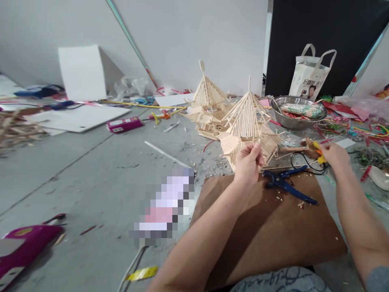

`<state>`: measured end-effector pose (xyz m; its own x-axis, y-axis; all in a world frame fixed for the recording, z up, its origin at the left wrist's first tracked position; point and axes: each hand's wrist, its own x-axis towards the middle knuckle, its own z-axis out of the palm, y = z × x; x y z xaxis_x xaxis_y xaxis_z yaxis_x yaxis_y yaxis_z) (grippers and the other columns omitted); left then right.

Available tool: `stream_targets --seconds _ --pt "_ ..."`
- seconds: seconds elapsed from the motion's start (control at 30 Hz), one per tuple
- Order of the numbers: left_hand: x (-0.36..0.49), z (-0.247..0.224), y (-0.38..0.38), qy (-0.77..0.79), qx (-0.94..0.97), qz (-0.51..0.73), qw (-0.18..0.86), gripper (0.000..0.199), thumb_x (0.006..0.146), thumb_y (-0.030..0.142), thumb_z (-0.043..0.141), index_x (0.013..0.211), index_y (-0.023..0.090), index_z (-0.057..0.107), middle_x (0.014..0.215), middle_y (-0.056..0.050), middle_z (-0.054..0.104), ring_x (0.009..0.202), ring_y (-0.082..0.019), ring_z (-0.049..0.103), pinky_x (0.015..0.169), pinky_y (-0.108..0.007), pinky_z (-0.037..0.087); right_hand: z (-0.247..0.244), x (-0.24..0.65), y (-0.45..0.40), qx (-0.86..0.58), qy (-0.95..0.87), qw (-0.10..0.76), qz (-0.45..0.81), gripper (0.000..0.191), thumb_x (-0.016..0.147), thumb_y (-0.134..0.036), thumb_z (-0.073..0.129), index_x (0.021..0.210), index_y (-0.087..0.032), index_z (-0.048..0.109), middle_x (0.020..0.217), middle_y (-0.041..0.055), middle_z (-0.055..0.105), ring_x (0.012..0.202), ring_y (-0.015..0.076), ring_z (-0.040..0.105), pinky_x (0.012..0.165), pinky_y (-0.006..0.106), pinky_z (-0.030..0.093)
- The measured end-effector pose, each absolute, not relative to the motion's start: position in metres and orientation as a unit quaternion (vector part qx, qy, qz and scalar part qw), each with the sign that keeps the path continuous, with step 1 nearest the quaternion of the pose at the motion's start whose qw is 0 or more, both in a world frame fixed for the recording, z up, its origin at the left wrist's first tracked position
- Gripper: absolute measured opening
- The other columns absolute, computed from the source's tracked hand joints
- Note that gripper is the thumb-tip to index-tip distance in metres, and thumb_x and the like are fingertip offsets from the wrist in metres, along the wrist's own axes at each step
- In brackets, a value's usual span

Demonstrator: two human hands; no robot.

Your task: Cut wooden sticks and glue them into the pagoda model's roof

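My left hand (249, 159) is closed in a pinch, raised before the nearer stick model (249, 117), a small pavilion of pale wooden sticks with a pointed roof. Whatever lies between its fingertips is too small or hidden to make out. To the right, my right hand (336, 156) is closed around a yellow and orange tool (319, 152) that looks like a glue gun, with a black cord looping beside it. Blue-handled cutters (288, 186) lie on the brown board (273, 231). Behind the nearer model stands a second stick model (206, 101), partly hidden.
A metal bowl (296, 121) holds packaged sticks. Behind it stands a white bag (310, 75). Purple packages (125, 124), a clear stick (165, 153) and a blurred-out phone-like object (167, 202) with a cable lie on the grey floor (91, 178). Scraps clutter the right side.
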<state>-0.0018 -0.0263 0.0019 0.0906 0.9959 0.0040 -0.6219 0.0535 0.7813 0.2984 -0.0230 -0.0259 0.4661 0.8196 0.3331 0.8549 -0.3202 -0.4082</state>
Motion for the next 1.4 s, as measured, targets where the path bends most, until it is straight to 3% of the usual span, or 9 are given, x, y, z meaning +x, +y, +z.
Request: stream_targets --seconds 0.13,0.23,0.43,0.7,0.77,0.9,0.97,1.2,1.4 --pt "0.000 0.000 -0.027 0.310 0.327 0.608 0.654 0.036 0.056 0.039 0.073 0.058 0.015 0.046 0.043 0.009 0.044 0.032 -0.001 0.040 0.033 -0.014 0.028 -0.052 0.319 -0.019 -0.913 -0.372 0.168 0.023 0.049 0.056 -0.068 0.056 0.068 -0.020 0.053 0.070 0.0175 0.060 0.077 0.0330 0.059 0.061 0.043 0.041" --pt "0.000 -0.001 -0.026 0.328 0.316 0.623 0.636 0.035 0.054 0.039 0.073 0.060 0.014 0.049 0.048 0.007 0.050 0.033 -0.001 0.041 0.033 -0.015 0.030 -0.061 0.324 -0.016 -0.918 -0.346 0.188 0.056 0.048 0.053 -0.057 0.065 0.078 -0.019 0.054 0.077 0.0155 0.061 0.079 0.0315 0.060 0.063 0.041 0.044" --pt "0.002 -0.001 -0.028 0.341 0.315 0.619 0.634 0.034 0.054 0.039 0.073 0.067 0.013 0.056 0.042 0.007 0.047 0.035 -0.003 0.042 0.035 -0.015 0.033 -0.063 0.326 -0.019 -0.844 -0.272 0.451 0.102 0.040 0.045 -0.025 0.072 0.077 -0.019 0.049 0.060 -0.0006 0.052 0.064 0.0199 0.057 0.056 0.032 0.046" --pt "0.002 0.001 -0.029 0.326 0.300 0.631 0.637 0.034 0.053 0.039 0.073 0.066 0.014 0.056 0.041 0.007 0.049 0.035 -0.004 0.045 0.036 -0.016 0.036 0.001 0.285 -0.033 -0.589 -0.341 0.643 0.352 0.019 0.056 -0.023 0.067 0.068 -0.019 0.051 0.051 -0.0059 0.045 0.043 0.0072 0.046 0.045 0.022 0.043" --pt "0.002 0.001 -0.028 0.325 0.301 0.633 0.635 0.032 0.054 0.039 0.072 0.066 0.014 0.056 0.041 0.006 0.050 0.035 -0.004 0.045 0.037 -0.015 0.035 0.018 0.266 -0.041 -0.546 -0.414 0.601 0.412 0.014 0.065 -0.029 0.065 0.073 -0.022 0.056 0.053 -0.0030 0.049 0.045 0.0092 0.049 0.047 0.024 0.043" --pt "0.002 -0.001 -0.027 0.322 0.304 0.636 0.632 0.029 0.058 0.037 0.071 0.066 0.013 0.056 0.041 0.006 0.051 0.035 -0.004 0.045 0.038 -0.015 0.035 0.044 0.219 -0.054 -0.503 -0.549 0.596 0.301 0.016 0.065 -0.027 0.065 0.077 -0.018 0.061 0.085 0.0039 0.064 0.041 0.0066 0.049 0.039 0.024 0.038" --pt "0.002 -0.002 -0.027 0.316 0.305 0.641 0.630 0.028 0.059 0.036 0.070 0.067 0.013 0.056 0.040 0.006 0.051 0.035 -0.004 0.044 0.038 -0.015 0.035 0.051 0.200 -0.058 -0.506 -0.598 0.556 0.279 0.014 0.067 -0.028 0.063 0.077 -0.019 0.062 0.087 0.0031 0.064 0.039 0.0051 0.046 0.039 0.024 0.038" --pt "0.001 -0.003 -0.026 0.314 0.312 0.643 0.625 0.030 0.060 0.039 0.069 0.067 0.014 0.056 0.039 0.006 0.051 0.035 -0.004 0.044 0.038 -0.016 0.034 0.064 0.173 -0.062 -0.547 -0.750 0.356 0.106 0.021 0.073 -0.041 0.058 0.070 -0.021 0.062 0.054 -0.0012 0.056 0.046 0.0115 0.049 0.044 0.026 0.039" --pt "0.001 -0.002 -0.025 0.315 0.313 0.640 0.627 0.030 0.060 0.040 0.069 0.067 0.014 0.055 0.039 0.006 0.050 0.035 -0.004 0.044 0.038 -0.016 0.033 0.064 0.165 -0.062 -0.543 -0.785 0.297 0.010 0.027 0.077 -0.045 0.053 0.071 -0.021 0.061 0.054 0.0001 0.054 0.057 0.0168 0.055 0.051 0.028 0.039"
